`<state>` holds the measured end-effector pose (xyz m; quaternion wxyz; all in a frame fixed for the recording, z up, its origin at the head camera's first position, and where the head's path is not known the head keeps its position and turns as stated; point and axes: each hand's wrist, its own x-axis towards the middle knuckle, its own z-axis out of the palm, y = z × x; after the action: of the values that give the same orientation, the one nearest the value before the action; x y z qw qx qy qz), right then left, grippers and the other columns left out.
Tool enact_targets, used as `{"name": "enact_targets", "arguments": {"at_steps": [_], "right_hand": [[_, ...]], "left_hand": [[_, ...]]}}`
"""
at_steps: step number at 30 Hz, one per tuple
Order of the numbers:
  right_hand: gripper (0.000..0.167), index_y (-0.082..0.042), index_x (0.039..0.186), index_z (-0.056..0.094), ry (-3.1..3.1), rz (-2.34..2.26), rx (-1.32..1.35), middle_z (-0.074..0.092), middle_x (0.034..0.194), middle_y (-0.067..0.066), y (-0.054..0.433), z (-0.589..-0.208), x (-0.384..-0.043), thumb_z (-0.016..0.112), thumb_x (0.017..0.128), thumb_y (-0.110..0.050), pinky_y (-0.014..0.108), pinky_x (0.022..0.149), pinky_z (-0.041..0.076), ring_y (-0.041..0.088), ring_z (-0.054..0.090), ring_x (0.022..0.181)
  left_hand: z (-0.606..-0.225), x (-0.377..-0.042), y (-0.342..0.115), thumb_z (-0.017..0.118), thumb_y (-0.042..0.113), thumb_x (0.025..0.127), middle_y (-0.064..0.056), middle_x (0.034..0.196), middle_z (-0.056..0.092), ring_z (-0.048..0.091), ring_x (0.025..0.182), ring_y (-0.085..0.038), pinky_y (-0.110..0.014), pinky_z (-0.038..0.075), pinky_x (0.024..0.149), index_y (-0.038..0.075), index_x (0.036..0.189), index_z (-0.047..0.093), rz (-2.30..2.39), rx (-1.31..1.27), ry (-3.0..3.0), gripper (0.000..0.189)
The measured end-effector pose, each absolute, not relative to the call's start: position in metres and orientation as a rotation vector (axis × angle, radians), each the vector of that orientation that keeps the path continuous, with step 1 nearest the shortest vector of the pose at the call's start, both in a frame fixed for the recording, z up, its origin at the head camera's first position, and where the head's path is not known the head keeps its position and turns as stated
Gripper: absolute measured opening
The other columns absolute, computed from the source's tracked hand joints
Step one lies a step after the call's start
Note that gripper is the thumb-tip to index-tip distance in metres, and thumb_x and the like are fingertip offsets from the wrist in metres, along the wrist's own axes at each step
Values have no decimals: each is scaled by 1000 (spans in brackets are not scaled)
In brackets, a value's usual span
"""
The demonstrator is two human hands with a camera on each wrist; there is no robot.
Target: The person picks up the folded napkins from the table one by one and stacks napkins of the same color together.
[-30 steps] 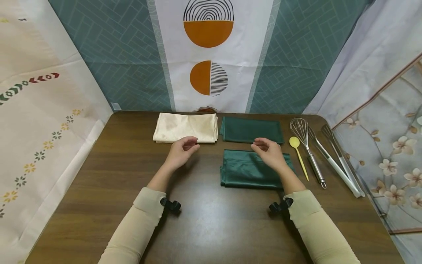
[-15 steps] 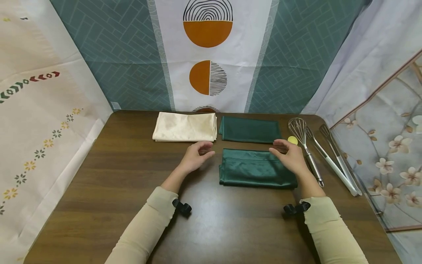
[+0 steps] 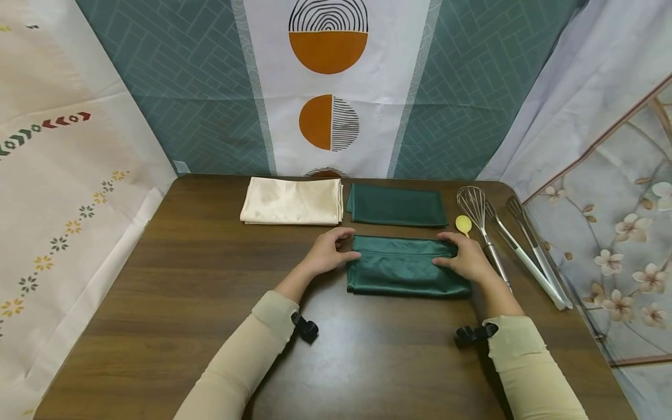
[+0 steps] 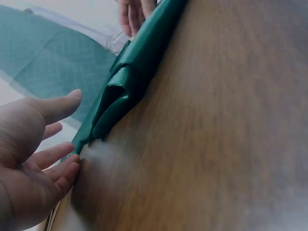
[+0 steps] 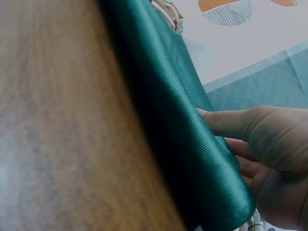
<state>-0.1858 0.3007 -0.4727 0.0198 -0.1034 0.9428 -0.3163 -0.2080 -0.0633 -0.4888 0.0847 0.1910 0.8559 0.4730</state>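
Observation:
A folded dark green satin cloth (image 3: 401,268) lies on the wooden table, its layered left end showing in the left wrist view. At that left end is my left hand (image 3: 326,252), thumb over the corner and apart from the loosely bent fingers. My right hand (image 3: 467,256) is at the opposite end; its thumb (image 5: 226,122) reaches straight over the top while the other fingers lie beside the far right corner, partly hidden behind the cloth in the right wrist view. Behind it lie a second folded green cloth (image 3: 396,205) and a folded cream cloth (image 3: 293,201).
Along the table's right side lie a yellow spoon (image 3: 463,224), partly covered by my right hand, a whisk (image 3: 479,213) and two long-handled metal utensils, one a slotted turner (image 3: 525,224). Patterned fabric (image 3: 210,87) hangs behind the table.
My left hand has moved right from near the cream cloth to the left end of the front green cloth. My right hand has shifted right and lowered to its right end. The cloths stay put.

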Motion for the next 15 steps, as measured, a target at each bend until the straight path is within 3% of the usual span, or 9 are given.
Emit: {"name": "enact_targets", "arguments": {"at_steps": [4, 9, 15], "right_hand": [[62, 1, 134, 59, 2927, -935, -376, 57, 137, 28, 298, -475, -187, 86, 81, -15, 61, 107, 36, 48, 48, 130], [60, 1, 132, 61, 2913, -951, -429, 60, 134, 26, 292, -475, -186, 87, 80, -15, 59, 108, 37, 46, 50, 129], [61, 6, 128, 63, 2901, -911, -381, 62, 129, 29, 288, -478, -184, 88, 80, -23, 59, 104, 41, 48, 54, 123]], "left_hand": [[-490, -212, -61, 82, 25, 88, -12, 143, 57, 53, 132, -28, -41, 47, 105, 6, 145, 53, 1293, 622, 2595, 67], [-491, -217, -61, 91, 21, 78, -11, 138, 60, 54, 129, -28, -41, 43, 108, 3, 145, 53, 1209, 711, 2617, 79], [-490, -217, -63, 91, 20, 77, -9, 129, 66, 60, 118, -25, -39, 48, 101, 4, 138, 60, 1139, 699, 2581, 71]]}}
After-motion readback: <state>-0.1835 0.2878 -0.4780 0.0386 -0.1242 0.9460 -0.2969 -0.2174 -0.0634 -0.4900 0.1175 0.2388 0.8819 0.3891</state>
